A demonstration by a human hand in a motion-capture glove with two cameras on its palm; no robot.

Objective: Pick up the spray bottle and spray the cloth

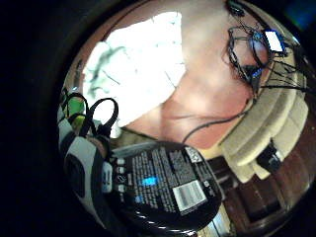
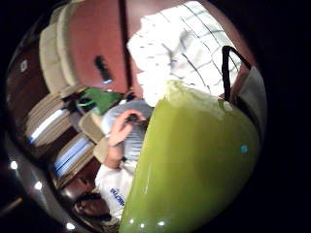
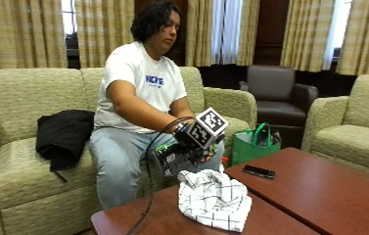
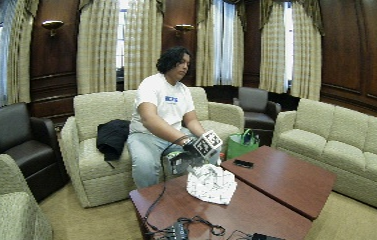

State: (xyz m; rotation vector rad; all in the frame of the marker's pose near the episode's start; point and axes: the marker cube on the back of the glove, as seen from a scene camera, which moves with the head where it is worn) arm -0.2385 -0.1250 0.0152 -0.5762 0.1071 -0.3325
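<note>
One spray bottle [image 3: 170, 157] gripped in right hand [image 3: 190, 142] fingers.

Green spray bottle [image 3: 171, 159] with black label, white black-checked cloth [image 3: 213, 198], reddish-brown table [image 3: 321, 191].

One spray bottle [image 3: 171, 159], one checked cloth [image 3: 211, 198], one phone [image 3: 259, 172], one green bag [image 3: 254, 143], two tables [image 3: 321, 191].

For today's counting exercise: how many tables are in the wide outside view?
2: one table holding the cloth, one table beside it holding a phone. Others may lie outside the frame.
</note>
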